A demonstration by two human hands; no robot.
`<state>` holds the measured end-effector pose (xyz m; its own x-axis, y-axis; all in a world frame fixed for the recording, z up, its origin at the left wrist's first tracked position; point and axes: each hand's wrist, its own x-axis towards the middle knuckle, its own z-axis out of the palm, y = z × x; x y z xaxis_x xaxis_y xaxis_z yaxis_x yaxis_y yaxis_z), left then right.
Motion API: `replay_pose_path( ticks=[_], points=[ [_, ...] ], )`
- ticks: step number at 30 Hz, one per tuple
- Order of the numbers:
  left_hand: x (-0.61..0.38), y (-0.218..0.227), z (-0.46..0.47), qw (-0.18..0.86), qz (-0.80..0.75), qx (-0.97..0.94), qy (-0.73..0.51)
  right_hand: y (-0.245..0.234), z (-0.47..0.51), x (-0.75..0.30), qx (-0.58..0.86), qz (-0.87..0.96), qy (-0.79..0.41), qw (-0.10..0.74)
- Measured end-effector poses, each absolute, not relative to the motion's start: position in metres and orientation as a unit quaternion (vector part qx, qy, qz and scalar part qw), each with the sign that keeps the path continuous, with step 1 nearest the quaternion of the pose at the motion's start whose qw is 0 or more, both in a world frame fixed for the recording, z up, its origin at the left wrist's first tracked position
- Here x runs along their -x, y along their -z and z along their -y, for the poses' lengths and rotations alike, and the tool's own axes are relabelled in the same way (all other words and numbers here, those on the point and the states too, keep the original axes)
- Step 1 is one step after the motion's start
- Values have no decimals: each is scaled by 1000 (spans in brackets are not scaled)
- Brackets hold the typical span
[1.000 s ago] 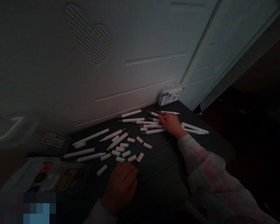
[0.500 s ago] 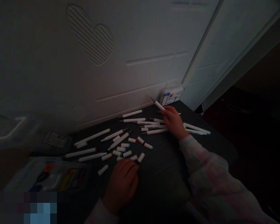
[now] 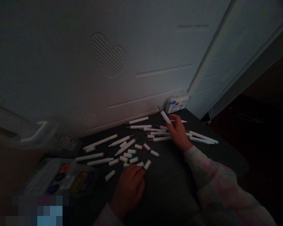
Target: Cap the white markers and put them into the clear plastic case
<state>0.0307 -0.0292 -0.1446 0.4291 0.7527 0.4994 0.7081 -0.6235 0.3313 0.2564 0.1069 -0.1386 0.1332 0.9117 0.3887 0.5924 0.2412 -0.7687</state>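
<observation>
My right hand (image 3: 179, 133) grips an uncapped white marker (image 3: 165, 116), its dark reddish tip pointing up and to the left. Under and beside that hand lie several uncapped white markers (image 3: 159, 138), some reaching out past the wrist to the right. My left hand (image 3: 129, 186) rests low on the table, back up, its fingers curled together. Its fingertips are at a cluster of loose caps and partly hidden, so whatever they hold does not show. A white cap (image 3: 147, 164) lies by its index finger; green-ended caps (image 3: 133, 160) sit just beyond.
A clear plastic case (image 3: 85, 168) lies at the left of the dark table (image 3: 172, 185), its raised lid (image 3: 68, 142) behind. A boxed marker set (image 3: 178, 103) stands against the white panel with hearts (image 3: 110, 59). More markers (image 3: 100, 142) lie at left. The room is dim.
The view has shifted, so everything sits slightly lower and to the right. The marker stays in my right hand, and my left hand stays at the caps.
</observation>
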Motion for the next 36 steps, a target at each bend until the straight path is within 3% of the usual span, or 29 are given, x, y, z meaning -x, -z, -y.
replay_pose_path(
  ticks=[12,19,26,31,36],
  points=[
    [-25,161,25,-32,-404,-845,-350,139,-102,-243,549,630,-170,522],
    [-26,159,29,-52,-416,-839,-347,132,-92,-235,514,598,-244,564],
    [-27,158,32,-45,-432,-832,-347,116,-77,-188,426,481,-465,609],
    [-27,161,35,-43,-442,-834,-327,107,-69,-162,306,372,-684,548],
    [-27,158,34,-19,-454,-828,-330,115,-51,-155,236,279,-785,500]
  ],
)
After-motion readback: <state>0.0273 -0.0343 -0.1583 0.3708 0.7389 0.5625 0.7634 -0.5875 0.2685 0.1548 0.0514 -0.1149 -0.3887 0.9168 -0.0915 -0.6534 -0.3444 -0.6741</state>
